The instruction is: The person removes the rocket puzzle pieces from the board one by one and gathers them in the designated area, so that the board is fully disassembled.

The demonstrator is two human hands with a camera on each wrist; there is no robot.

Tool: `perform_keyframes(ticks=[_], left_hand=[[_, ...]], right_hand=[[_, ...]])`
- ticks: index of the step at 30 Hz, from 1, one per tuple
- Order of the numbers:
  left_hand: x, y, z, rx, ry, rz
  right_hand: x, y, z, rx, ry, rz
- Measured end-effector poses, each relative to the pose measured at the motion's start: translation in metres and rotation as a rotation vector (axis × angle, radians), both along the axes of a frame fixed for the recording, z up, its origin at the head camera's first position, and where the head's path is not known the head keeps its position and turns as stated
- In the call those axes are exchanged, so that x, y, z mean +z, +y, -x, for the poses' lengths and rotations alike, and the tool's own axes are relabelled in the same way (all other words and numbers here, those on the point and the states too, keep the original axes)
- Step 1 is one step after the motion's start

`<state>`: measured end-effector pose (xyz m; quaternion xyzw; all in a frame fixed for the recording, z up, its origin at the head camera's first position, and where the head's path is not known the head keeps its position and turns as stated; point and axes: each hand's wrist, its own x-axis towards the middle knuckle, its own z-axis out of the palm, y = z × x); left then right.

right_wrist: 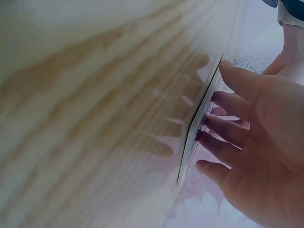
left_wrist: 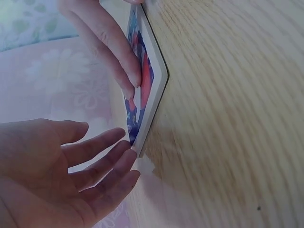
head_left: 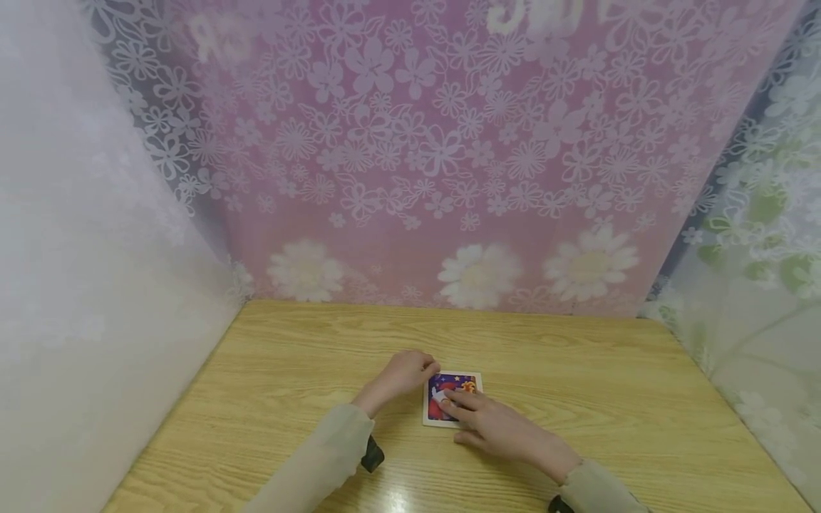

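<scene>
A small square picture board [head_left: 458, 380] with a pale border lies flat on the wooden table; its picture is purple with red, white and orange shapes. My right hand [head_left: 503, 427] rests its fingers on the picture, covering part of it. Those fingers look spread and fairly straight in the right wrist view, with the thumb by the near edge of the board [right_wrist: 190, 137]. At the board's far left corner is my left hand [head_left: 407, 372]. In the left wrist view, its loosely bent fingertips [left_wrist: 124, 159] are at that corner, and the thumb stands apart.
The wooden table [head_left: 308, 356] extends around the board on all sides. Behind it hangs a pink flowered curtain [head_left: 385, 242]; pale sheets stand at the left [head_left: 115, 271] and right [head_left: 763, 299]. Dark bands [head_left: 372, 454] show at both sleeves.
</scene>
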<state>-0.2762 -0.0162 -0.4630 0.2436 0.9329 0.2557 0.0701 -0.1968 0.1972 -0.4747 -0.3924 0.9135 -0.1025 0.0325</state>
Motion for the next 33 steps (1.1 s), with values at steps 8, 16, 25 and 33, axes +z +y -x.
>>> perform_keyframes(ticks=[8, 16, 25, 33], left_hand=[[-0.001, 0.005, 0.002, 0.05, -0.007, -0.015], [-0.008, 0.002, 0.006, 0.03, 0.025, -0.076], [-0.019, -0.003, 0.011, 0.055, 0.062, -0.171], [-0.024, -0.006, 0.013, 0.05, 0.008, -0.226]], right_hand=[[0.001, 0.0, 0.0, 0.008, 0.013, 0.005], [0.002, 0.0, -0.001, -0.007, -0.014, 0.006], [-0.002, 0.002, -0.002, 0.031, 0.037, -0.002], [-0.003, 0.003, -0.003, 0.032, 0.031, -0.004]])
